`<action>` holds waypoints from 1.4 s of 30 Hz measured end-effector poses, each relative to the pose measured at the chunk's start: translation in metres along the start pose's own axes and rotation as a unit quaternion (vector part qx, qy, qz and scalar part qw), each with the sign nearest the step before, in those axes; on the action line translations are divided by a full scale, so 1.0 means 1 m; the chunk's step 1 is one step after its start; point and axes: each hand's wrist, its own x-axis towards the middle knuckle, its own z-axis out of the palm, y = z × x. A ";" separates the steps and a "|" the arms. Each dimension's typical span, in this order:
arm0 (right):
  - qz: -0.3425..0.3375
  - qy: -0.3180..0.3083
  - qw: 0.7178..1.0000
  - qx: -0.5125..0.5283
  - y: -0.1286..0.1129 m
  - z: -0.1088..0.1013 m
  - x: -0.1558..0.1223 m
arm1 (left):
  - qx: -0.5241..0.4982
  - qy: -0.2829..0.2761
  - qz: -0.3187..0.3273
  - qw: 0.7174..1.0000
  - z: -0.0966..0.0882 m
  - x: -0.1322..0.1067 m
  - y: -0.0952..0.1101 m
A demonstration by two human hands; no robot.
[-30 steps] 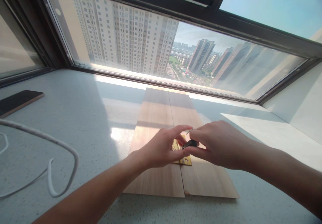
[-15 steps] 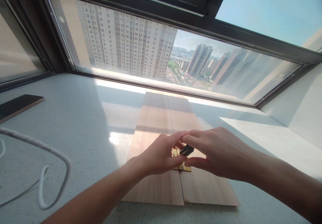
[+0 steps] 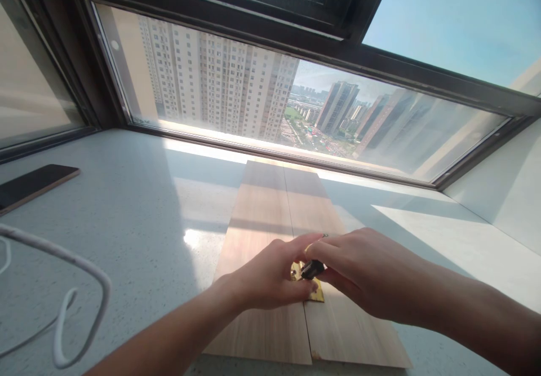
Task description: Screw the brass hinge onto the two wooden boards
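Across the seam between two pale wooden boards [image 3: 262,212] lies a brass-coloured hinge [image 3: 318,295], partly covered by my fingers. My left hand [image 3: 270,274] is curved around it, with the thumb pressed on its near part and the index finger reaching over the far side. My right hand [image 3: 359,269] is closed on a small black tool [image 3: 313,269], whose narrow end points left toward the hinge. The exact kind of this tool cannot be made out. Fingertips of both hands meet above it, and the right thumb is partly hidden.
The boards rest on a speckled white sill [image 3: 139,240] below a dark-framed window [image 3: 262,147]. A phone [image 3: 38,184] lies at the left, with a looped white cable [image 3: 103,286] in front of it. A white wall [image 3: 511,173] bounds the right side.
The whole scene sits slightly lower as the view tilts up. My right thumb has closed in behind the black tool. My left hand stays around the hinge.
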 end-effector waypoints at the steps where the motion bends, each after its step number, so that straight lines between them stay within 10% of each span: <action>1: 0.006 -0.011 1.000 -0.019 0.000 -0.001 0.001 | 0.005 0.012 -0.012 1.000 0.000 0.000 0.000; 42: 0.032 -0.009 0.999 0.034 0.004 0.002 0.011 | 0.033 0.019 -0.060 0.997 -0.011 -0.001 0.002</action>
